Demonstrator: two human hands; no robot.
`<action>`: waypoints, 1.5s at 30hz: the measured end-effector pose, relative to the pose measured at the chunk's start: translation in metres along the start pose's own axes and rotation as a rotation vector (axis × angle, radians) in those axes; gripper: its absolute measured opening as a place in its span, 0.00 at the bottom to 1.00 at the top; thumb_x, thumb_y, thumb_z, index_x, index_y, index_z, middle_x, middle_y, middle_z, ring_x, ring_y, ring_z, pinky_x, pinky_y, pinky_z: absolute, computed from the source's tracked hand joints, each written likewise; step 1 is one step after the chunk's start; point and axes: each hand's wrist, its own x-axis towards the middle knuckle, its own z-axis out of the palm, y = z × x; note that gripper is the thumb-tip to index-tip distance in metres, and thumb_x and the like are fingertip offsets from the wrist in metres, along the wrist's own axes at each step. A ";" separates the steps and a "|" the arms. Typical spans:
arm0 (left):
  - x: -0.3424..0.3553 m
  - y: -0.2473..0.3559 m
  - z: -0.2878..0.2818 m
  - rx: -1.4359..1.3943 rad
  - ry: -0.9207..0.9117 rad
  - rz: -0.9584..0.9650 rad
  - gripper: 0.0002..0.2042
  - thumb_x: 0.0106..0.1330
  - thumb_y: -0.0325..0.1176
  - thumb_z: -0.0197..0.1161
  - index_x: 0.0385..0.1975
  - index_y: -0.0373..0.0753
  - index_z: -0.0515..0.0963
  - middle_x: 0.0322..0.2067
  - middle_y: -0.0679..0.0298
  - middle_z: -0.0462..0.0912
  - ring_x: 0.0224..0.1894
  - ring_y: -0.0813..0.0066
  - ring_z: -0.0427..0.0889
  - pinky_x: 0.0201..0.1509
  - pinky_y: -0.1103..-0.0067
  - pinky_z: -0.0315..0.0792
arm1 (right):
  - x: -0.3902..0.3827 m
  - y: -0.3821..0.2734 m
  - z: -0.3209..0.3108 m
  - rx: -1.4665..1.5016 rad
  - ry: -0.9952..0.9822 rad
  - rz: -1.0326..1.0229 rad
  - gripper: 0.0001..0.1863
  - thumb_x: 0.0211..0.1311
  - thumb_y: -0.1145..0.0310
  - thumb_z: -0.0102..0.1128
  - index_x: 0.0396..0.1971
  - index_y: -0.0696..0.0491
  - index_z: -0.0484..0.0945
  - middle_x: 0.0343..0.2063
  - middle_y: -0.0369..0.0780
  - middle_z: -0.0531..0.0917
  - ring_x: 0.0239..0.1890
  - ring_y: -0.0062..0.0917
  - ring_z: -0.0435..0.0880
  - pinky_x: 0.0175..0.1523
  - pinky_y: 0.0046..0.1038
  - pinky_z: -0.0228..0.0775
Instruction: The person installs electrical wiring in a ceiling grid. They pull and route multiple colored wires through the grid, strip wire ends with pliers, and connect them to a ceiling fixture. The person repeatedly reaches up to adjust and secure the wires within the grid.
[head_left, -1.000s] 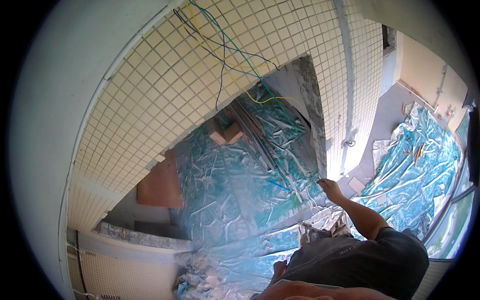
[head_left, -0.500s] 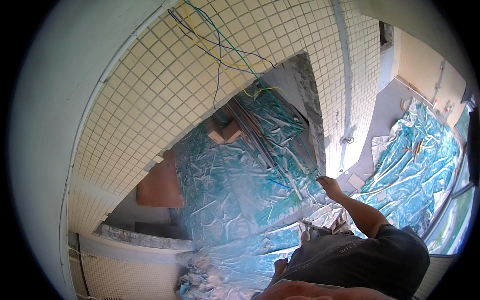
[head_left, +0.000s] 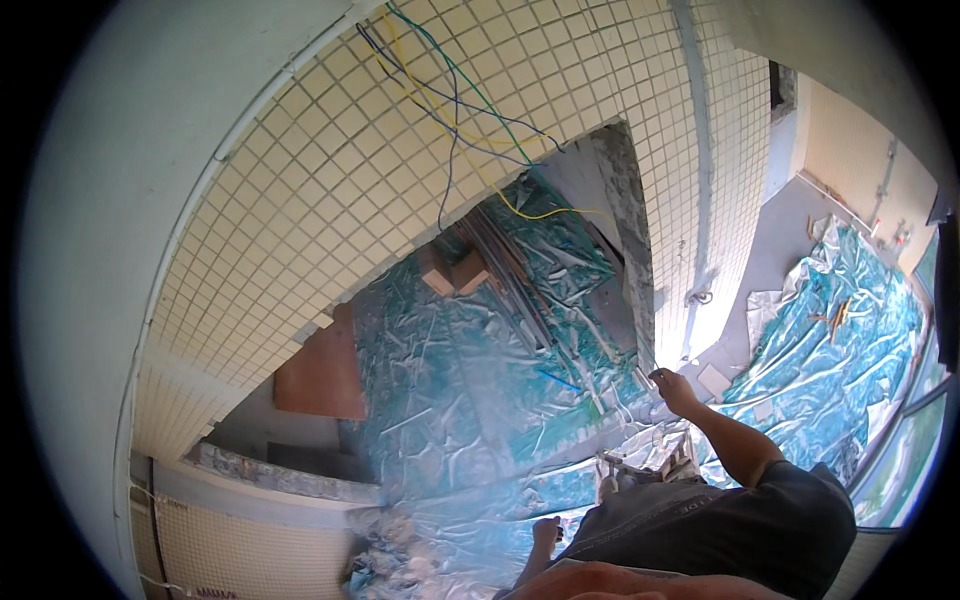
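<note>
My right hand (head_left: 676,393) is stretched out past the lower corner of the tiled wall, its fingers pinched together. A thin green wire (head_left: 475,98) runs down from the top of the wall toward these fingers; its lower stretch is faint. Blue wires (head_left: 452,183) and a yellow wire (head_left: 520,211) hang loose beside it, over the upper edge of the opening. Low in the picture, close to my body, my left hand (head_left: 546,536) is closed with curled fingers. What it holds, if anything, is too small to make out.
Crumpled blue-green sheeting (head_left: 450,400) covers the floor below. Long narrow strips (head_left: 505,275) lie there beside a cardboard box (head_left: 468,272). A brown board (head_left: 320,370) leans at the left. Cream tiled wall (head_left: 300,180) surrounds the rough opening; a whitish frame (head_left: 650,460) stands close by me.
My right hand has shifted slightly right and down. My left hand has come further into view at lower left. The loose yellow wire has swung right, and the whole view has shifted slightly.
</note>
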 end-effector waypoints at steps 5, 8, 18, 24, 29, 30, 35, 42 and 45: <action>-0.006 0.038 -0.006 -0.140 -0.025 -0.009 0.11 0.67 0.36 0.64 0.29 0.34 0.77 0.19 0.59 0.79 0.16 0.68 0.78 0.18 0.71 0.72 | -0.010 0.018 -0.002 0.007 0.052 -0.039 0.17 0.75 0.58 0.51 0.47 0.55 0.83 0.22 0.47 0.82 0.26 0.37 0.83 0.35 0.38 0.71; 0.004 0.076 -0.005 -0.002 -0.065 0.039 0.14 0.67 0.38 0.66 0.23 0.35 0.77 0.18 0.59 0.79 0.16 0.68 0.79 0.19 0.70 0.71 | -0.016 0.031 -0.006 -0.001 0.103 -0.004 0.17 0.75 0.59 0.51 0.48 0.55 0.82 0.24 0.48 0.82 0.28 0.38 0.83 0.36 0.38 0.72; -0.027 0.374 -0.103 0.329 0.339 0.911 0.15 0.69 0.40 0.60 0.27 0.35 0.79 0.25 0.56 0.81 0.28 0.55 0.80 0.36 0.63 0.72 | -0.047 0.041 -0.049 -0.149 0.051 0.081 0.16 0.66 0.77 0.49 0.51 0.52 0.80 0.44 0.46 0.82 0.35 0.45 0.84 0.43 0.45 0.75; -0.110 0.595 -0.097 0.200 0.429 1.335 0.12 0.70 0.37 0.61 0.36 0.32 0.81 0.25 0.54 0.79 0.28 0.59 0.81 0.35 0.67 0.72 | -0.052 0.087 -0.051 -0.236 0.215 -0.259 0.14 0.70 0.74 0.50 0.50 0.54 0.80 0.31 0.43 0.81 0.29 0.33 0.81 0.36 0.37 0.72; -0.194 0.731 -0.077 0.068 0.383 1.448 0.19 0.67 0.40 0.65 0.49 0.30 0.80 0.45 0.48 0.84 0.45 0.52 0.84 0.49 0.67 0.77 | -0.077 0.079 -0.056 -0.213 0.273 -0.212 0.15 0.78 0.62 0.47 0.48 0.54 0.82 0.20 0.40 0.77 0.24 0.29 0.79 0.32 0.34 0.68; -0.193 0.758 -0.073 0.043 0.437 1.499 0.21 0.67 0.41 0.66 0.51 0.30 0.80 0.46 0.47 0.84 0.47 0.51 0.84 0.52 0.66 0.77 | -0.088 0.072 -0.059 -0.221 0.267 -0.190 0.14 0.76 0.65 0.47 0.49 0.53 0.81 0.23 0.41 0.79 0.26 0.30 0.80 0.32 0.35 0.69; -0.210 0.866 -0.068 0.156 1.017 1.580 0.23 0.66 0.46 0.65 0.53 0.33 0.80 0.51 0.46 0.79 0.54 0.48 0.80 0.57 0.58 0.75 | -0.123 0.100 -0.063 -0.360 0.225 -0.071 0.14 0.71 0.72 0.47 0.49 0.54 0.81 0.30 0.44 0.83 0.30 0.37 0.83 0.37 0.40 0.73; -0.212 0.964 -0.072 0.012 0.982 1.468 0.20 0.67 0.45 0.66 0.49 0.36 0.81 0.49 0.49 0.80 0.54 0.51 0.81 0.55 0.56 0.74 | -0.170 0.142 -0.057 -0.517 0.210 -0.141 0.14 0.62 0.75 0.51 0.46 0.56 0.80 0.34 0.44 0.84 0.32 0.39 0.84 0.38 0.43 0.75; -0.212 0.989 -0.082 -0.110 0.738 1.495 0.21 0.66 0.46 0.66 0.49 0.35 0.80 0.44 0.49 0.84 0.47 0.52 0.85 0.51 0.58 0.78 | -0.165 0.132 -0.063 -0.471 0.212 -0.010 0.14 0.64 0.73 0.54 0.48 0.57 0.80 0.38 0.45 0.85 0.37 0.40 0.85 0.45 0.45 0.74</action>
